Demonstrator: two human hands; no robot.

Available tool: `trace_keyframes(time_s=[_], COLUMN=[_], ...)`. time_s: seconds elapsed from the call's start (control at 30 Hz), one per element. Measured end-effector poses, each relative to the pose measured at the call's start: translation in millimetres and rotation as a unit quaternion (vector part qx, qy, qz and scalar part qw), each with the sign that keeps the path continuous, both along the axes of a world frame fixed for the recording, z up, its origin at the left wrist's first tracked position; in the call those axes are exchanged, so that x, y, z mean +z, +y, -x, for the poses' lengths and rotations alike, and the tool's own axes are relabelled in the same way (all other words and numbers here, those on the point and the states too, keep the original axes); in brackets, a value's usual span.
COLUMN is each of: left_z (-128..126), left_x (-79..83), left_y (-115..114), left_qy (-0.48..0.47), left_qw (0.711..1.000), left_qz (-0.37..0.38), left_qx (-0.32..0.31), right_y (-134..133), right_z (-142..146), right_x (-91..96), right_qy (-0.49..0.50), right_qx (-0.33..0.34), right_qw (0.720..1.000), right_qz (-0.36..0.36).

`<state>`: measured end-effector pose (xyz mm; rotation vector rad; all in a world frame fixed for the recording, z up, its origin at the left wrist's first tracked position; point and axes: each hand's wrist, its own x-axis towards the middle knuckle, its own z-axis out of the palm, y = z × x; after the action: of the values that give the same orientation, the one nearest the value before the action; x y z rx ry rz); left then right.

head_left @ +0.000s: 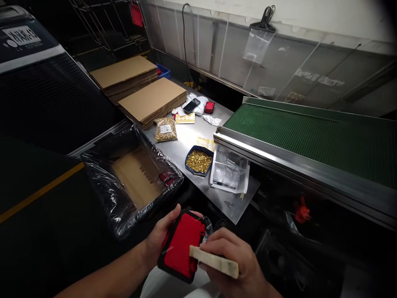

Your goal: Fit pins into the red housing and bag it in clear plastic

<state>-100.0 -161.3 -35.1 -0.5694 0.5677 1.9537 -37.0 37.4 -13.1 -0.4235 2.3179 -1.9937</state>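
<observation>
My left hand [159, 236] is wrapped round the left edge of a red plastic case with a black rim [182, 244], held tilted above my lap. In my right hand [240, 256] is a flat cream-coloured bar [215, 261], gripped between thumb and fingers. The bar's far end touches or overlaps the red face near its right side; which of the two I cannot tell. Beyond my hands, a dark blue tray [186, 164] of small brass-coloured pieces [200, 161] stands on the metal table [237, 213].
A box lined with black plastic [105, 203] stands left, with a red part [167, 178] inside. Cardboard stacks [151, 99], a bag of brass pieces [166, 129], a phone [191, 105] and a white bin of clear bags [229, 169] lie beyond. A green conveyor [310, 136] runs right.
</observation>
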Motion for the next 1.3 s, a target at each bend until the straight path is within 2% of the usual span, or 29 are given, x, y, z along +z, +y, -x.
trace_keyframes(time_s=[0.23,0.5,0.73,0.87,0.93,1.0,1.07,1.1,1.2,1.3], left_z=[-6,-9,-5,5,11,16,20,22,26,28], left_x=[-0.1,0.0,0.9,2.5,3.9,4.8,5.3,5.6,8.2,13.6], left_y=[17,18,17,21,22,22,20,20,19,17], left_qy=[-0.021,-0.035,-0.025,0.004,0.016,0.018,0.027,0.035,0.072,0.110], left_qw=[1.000,0.998,0.999,0.998,0.998,0.997,0.996,0.995,0.992,0.989], left_qz=[-0.014,-0.046,-0.036,-0.056,-0.056,-0.063,-0.077,-0.083,-0.082,-0.073], left_qx=[-0.019,-0.026,-0.019,0.002,0.015,0.028,0.041,0.047,0.060,0.065], right_y=[5,6,-4,-11,-2,17,39,48,61,51], right_z=[-11,-13,-7,4,6,4,3,5,16,38], right_x=[0.2,0.1,2.3,10.6,5.2,-14.7,-50.2,-72.3,-142.7,-198.2], right_qy=[-0.013,-0.008,0.001,0.019,0.020,-0.033,-0.148,-0.212,-0.378,-0.450], right_qx=[-0.038,-0.036,-0.053,-0.133,-0.205,-0.318,-0.424,-0.450,-0.432,-0.399], right_qw=[0.999,0.998,0.997,0.991,0.979,0.947,0.893,0.865,0.807,0.789], right_qz=[-0.025,-0.045,-0.048,-0.028,0.001,0.022,0.046,0.071,0.137,0.129])
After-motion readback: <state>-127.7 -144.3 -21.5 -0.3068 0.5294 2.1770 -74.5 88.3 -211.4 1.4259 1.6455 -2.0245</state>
